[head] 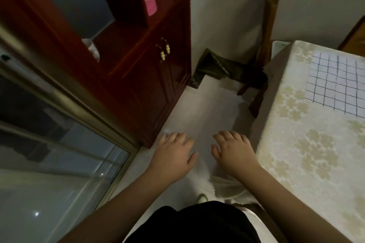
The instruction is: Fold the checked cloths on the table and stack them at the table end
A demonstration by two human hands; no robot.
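Note:
A white cloth with a dark checked grid (335, 83) lies flat on the table (308, 144) at the far right, partly cut off by the frame edge. The table wears a cream cover with pale flower prints. My left hand (173, 154) and my right hand (233, 150) hover palm down over the floor, left of the table's edge. Both hands have their fingers spread and hold nothing. Neither hand touches the cloth.
A dark red wooden cabinet (150, 61) stands left of the floor gap, with pink items on its shelf. A glass sliding door (49, 144) fills the left. A wooden chair (266, 35) and a dark green bag (215, 67) sit by the far wall.

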